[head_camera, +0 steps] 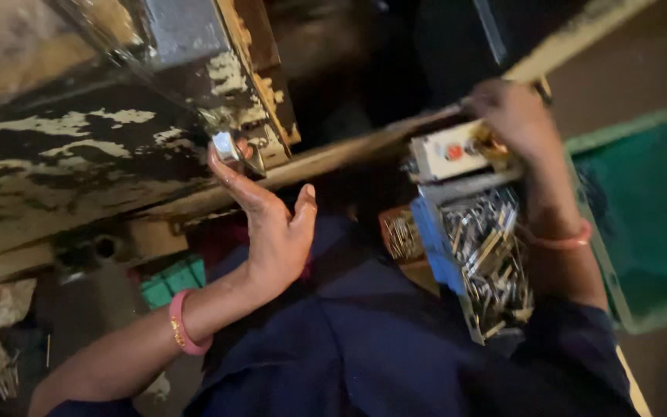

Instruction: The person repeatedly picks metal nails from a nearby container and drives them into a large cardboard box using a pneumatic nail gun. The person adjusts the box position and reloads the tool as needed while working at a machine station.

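- Dark blue garment (364, 340): nearest the camera, covering the person's lap and lower body; soft cloth, filling the bottom middle of the view.
- Left hand (268, 220): raised, palm open, fingers apart, thumb free; its fingertips touch a small shiny metal piece (227, 147) at the lower edge of the worn machine body (79, 147). Nothing is clamped in the palm. A pink bangle (183, 324) sits on the wrist.
- Small shiny metal piece: judged light, rigid and smooth, so likely slippery; a pinch by thumb and forefinger across its flat sides looks the surest hold. It sits just under the chipped corner, with little room above.
- Blue tray (434, 247): resting on the lap at the right, heaped with loose metal parts (488, 262); these look hard, small and prone to spill or snag. A brown basket (403, 232) of similar parts lies just beside its left edge.
- Right hand (515, 116): beyond the tray's far edge, laid over a pale control box (453, 150) with a red button; blur hides whether the fingers close on it.
- Green crate (642, 216): right of the right forearm, open, offering free room.
- Machine body and wooden edge (333, 154): farthest; flaking paint, hard corners, a dark gap between.
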